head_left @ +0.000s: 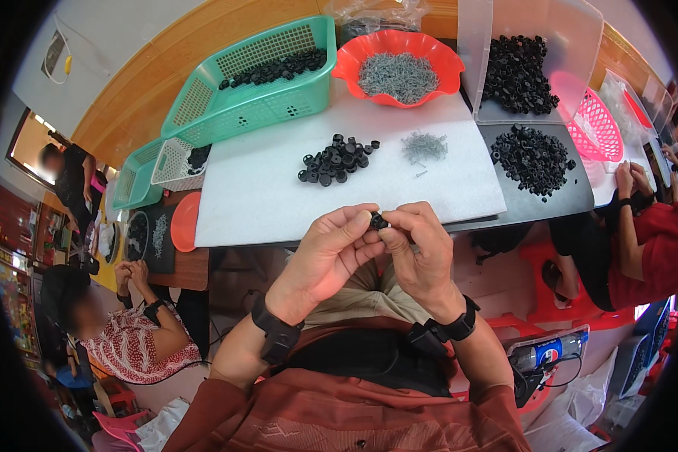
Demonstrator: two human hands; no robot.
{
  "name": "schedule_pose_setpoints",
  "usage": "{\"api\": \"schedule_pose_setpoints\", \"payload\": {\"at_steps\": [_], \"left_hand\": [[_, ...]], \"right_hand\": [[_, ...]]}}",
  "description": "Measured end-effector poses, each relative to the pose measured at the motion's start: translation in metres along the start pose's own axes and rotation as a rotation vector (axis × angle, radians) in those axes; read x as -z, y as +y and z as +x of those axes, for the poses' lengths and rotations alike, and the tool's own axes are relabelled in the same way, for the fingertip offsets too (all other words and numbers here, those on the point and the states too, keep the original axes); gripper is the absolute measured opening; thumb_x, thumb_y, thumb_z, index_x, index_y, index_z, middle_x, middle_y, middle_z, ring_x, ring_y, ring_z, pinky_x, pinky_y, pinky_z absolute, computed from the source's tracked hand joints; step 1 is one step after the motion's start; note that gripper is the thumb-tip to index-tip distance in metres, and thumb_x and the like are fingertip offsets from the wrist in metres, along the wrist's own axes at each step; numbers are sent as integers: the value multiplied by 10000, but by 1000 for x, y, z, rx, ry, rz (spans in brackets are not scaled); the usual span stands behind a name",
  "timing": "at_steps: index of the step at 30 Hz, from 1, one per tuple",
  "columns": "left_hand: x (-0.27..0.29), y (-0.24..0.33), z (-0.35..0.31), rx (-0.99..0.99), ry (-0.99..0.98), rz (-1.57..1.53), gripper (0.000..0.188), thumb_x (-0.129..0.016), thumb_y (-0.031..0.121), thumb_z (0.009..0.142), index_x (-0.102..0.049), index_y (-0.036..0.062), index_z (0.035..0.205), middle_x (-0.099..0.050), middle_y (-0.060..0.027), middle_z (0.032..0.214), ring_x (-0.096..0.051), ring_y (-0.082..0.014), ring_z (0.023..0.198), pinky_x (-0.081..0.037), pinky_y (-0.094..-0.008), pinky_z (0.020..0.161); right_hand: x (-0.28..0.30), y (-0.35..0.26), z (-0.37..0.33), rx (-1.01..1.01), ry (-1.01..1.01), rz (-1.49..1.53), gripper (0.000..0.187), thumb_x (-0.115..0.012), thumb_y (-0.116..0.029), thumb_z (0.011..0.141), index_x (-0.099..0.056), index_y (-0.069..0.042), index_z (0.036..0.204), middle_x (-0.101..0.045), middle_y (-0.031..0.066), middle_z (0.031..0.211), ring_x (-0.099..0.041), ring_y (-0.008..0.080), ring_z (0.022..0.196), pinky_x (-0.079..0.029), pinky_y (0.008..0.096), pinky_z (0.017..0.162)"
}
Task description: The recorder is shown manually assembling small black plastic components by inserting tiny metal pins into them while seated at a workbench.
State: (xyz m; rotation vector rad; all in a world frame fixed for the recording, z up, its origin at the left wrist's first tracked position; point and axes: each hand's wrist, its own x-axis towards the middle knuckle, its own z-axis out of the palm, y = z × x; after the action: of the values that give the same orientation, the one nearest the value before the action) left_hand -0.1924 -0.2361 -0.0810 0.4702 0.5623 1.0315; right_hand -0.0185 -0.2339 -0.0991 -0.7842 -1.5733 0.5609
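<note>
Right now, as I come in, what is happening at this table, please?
One person's left hand and right hand together hold a small black part near the front edge of a white sheet. On it lie a pile of black parts and loose silvery fasteners; a red bowl behind holds more.

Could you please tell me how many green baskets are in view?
2: a larger green basket at back left, and a smaller green basket farther left; others could be hidden.
</note>
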Motion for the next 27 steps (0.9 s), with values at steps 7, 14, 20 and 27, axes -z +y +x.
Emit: {"api": "schedule_pose_setpoints", "payload": {"at_steps": [7,14,20,27], "left_hand": [[-4,-4,-1,-36,73,74,240,-671,160,1015,-692,3,1195,-729,-82,1037,-718,-147,930,-630,-323,891],[-8,-6,-2,-50,75,105,229,-684,168,1009,-698,2,1166,-728,-74,1031,-714,-137,917,-627,-312,875],[-8,-9,-3,-57,92,116,227,-687,167,1007,-704,5,1166,-727,-63,1034,-712,-127,915,-624,-301,869],[-10,-12,-2,-68,115,131,213,-673,170,1014,-700,13,1157,-727,-76,1049,-715,-142,914,-625,-288,847]], "right_hand": [[3,-1,-1,-63,15,31,217,-793,18,839,-717,-31,1036,-682,106,937,-662,193,742,-530,295,626],[5,1,-2,-2,37,22,209,-793,27,835,-715,-26,1022,-691,108,922,-670,203,742,-537,292,629],[7,1,-1,79,44,-54,213,-789,16,845,-716,-19,1042,-694,115,938,-692,211,730,-558,300,620],[6,8,-5,136,60,-86,249,-781,33,844,-716,-21,1079,-695,118,947,-713,213,728,-568,297,609]]}}
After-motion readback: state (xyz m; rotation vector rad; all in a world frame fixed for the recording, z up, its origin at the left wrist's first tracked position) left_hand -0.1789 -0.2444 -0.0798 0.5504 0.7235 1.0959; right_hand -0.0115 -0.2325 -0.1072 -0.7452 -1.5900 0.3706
